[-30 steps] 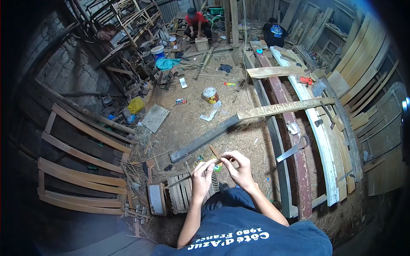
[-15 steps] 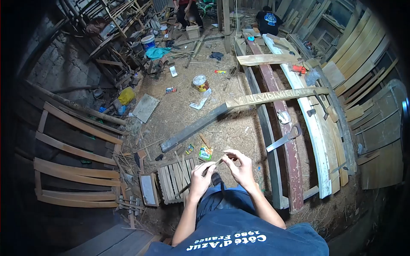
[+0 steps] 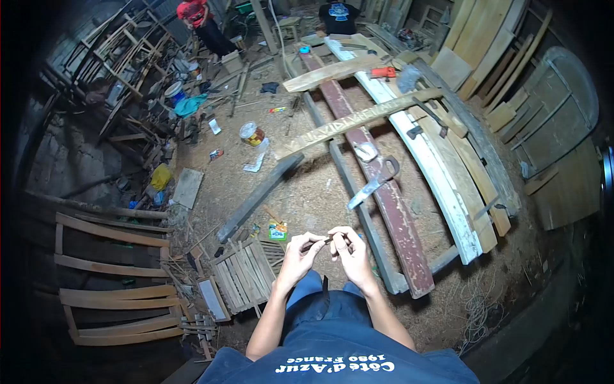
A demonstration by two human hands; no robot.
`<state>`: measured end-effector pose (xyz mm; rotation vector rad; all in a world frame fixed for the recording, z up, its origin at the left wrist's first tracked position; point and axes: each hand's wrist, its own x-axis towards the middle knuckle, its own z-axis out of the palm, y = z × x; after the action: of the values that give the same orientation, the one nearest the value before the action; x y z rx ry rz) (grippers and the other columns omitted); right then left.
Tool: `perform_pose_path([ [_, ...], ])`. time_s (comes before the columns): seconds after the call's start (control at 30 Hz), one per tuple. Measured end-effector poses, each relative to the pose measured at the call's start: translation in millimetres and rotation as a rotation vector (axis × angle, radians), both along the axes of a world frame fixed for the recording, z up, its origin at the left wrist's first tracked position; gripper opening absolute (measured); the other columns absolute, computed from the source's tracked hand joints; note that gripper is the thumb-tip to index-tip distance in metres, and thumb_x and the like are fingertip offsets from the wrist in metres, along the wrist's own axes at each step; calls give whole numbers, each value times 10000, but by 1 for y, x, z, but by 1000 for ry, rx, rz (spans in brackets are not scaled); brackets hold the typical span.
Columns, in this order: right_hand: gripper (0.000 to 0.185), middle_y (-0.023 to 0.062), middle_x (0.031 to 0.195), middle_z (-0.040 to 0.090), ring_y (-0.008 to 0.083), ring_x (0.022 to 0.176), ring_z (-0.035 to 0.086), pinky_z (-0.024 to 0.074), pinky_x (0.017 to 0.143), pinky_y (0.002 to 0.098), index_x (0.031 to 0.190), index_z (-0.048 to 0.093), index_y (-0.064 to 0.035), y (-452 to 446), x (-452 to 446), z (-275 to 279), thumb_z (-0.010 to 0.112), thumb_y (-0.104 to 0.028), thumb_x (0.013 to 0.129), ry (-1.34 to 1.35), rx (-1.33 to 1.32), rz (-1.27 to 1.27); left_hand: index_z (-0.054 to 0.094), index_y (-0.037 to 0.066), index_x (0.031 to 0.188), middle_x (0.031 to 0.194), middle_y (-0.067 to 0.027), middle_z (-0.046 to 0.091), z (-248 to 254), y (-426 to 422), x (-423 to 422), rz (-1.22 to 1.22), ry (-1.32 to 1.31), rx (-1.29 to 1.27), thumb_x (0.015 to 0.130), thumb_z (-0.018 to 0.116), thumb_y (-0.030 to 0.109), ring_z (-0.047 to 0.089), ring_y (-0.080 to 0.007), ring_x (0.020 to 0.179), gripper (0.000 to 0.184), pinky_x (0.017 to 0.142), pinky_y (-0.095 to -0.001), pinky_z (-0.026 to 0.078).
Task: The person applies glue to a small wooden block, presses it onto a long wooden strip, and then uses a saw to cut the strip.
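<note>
Holds a small dark piece (image 3: 328,241) pinched between the fingertips of both hands, with left hand (image 3: 299,258) and right hand (image 3: 352,256) closed on it from either side, thumbs pressed near forefingers. Cannot tell the exact shape of the piece at this size. Has it raised in front of the dark blue shirt (image 3: 313,339), well above the straw-coloured floor (image 3: 307,205). Shows a green-and-yellow packet (image 3: 277,231) on the floor beyond the left hand, and a slatted wooden panel (image 3: 240,275) to the left. Farther out, shows a grey beam (image 3: 262,195) sloping towards the end of a pale board (image 3: 358,125) cut with letters. To the right, shows that board laid across a maroon plank (image 3: 403,233) with flaking paint and a white plank (image 3: 416,150). Has a handsaw (image 3: 371,187) lying with its handle over the maroon plank. Beyond the beam, shows a paint tin (image 3: 252,134) on the floor. At the far end, includes a standing person in a red shirt (image 3: 193,13) and another person in a dark printed shirt (image 3: 339,18).
</note>
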<state>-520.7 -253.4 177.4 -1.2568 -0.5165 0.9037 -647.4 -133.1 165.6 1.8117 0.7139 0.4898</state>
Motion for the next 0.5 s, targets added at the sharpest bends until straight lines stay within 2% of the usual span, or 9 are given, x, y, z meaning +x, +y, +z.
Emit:
perform_pose_path([
  [0.03, 162, -16, 855, 606, 42, 722, 545, 461, 649, 224, 1162, 647, -41, -9, 7, -2, 629, -161, 1056, -1, 80, -44, 742, 3, 1080, 988, -112, 756, 1, -10, 13, -42, -40, -9, 945, 739, 91, 713, -173, 918, 161, 848, -316, 551],
  [0.07, 160, 2, 844, 601, 71, 741, 566, 475, 691, 233, 1123, 626, -24, -19, 18, -5, 621, -173, 1064, -41, 84, -51, 735, 4, 1076, 996, -115, 756, 1, -19, 24, -74, -55, 27, 950, 729, 80, 719, -181, 950, 147, 882, -319, 553],
  [0.17, 219, 2, 869, 615, 69, 755, 568, 472, 693, 240, 1133, 637, -21, -40, 45, 10, 648, -225, 1055, -119, 66, -76, 723, -17, 1069, 1032, -100, 754, 4, -43, 51, -104, -68, 62, 951, 724, 75, 692, -177, 1006, 149, 943, -329, 513],
  [0.2, 219, 2, 869, 615, 69, 755, 568, 472, 693, 240, 1133, 637, -21, -45, 50, 11, 648, -225, 1055, -114, 67, -84, 717, -17, 1072, 1038, -98, 751, 11, -50, 58, -108, -82, -25, 952, 723, 72, 687, -176, 1020, 150, 947, -330, 511],
  [0.3, 229, 20, 946, 664, 83, 803, 598, 496, 710, 251, 1169, 654, -9, -47, 63, 12, 650, -205, 1049, -144, 58, -107, 730, 9, 1055, 1032, -93, 761, 9, -53, 68, -101, -90, 40, 945, 736, 95, 702, -197, 995, 140, 945, -341, 509],
  [0.37, 260, 48, 997, 696, 122, 860, 635, 521, 762, 287, 1208, 667, -9, -43, 64, 10, 656, -208, 1041, -258, 35, -103, 729, 8, 1077, 1039, -102, 757, 4, -45, 71, -136, -115, 35, 939, 737, 71, 699, -192, 1005, 151, 930, -332, 521],
  [0.4, 260, 85, 1017, 718, 162, 907, 665, 537, 805, 321, 1219, 673, -7, -39, 63, 10, 659, -186, 1031, -230, 50, -119, 727, 6, 1090, 1044, -108, 754, 1, -42, 73, -122, -143, 33, 938, 736, 60, 698, -192, 1010, 162, 928, -335, 525],
  [0.5, 254, 125, 1047, 727, 184, 927, 683, 544, 823, 325, 1216, 674, -1, -21, 60, 12, 652, -173, 1030, -358, 62, -148, 720, 2, 1122, 1065, -115, 747, -5, -28, 76, -117, -187, 39, 935, 734, 32, 698, -191, 1019, 190, 927, -334, 535],
])
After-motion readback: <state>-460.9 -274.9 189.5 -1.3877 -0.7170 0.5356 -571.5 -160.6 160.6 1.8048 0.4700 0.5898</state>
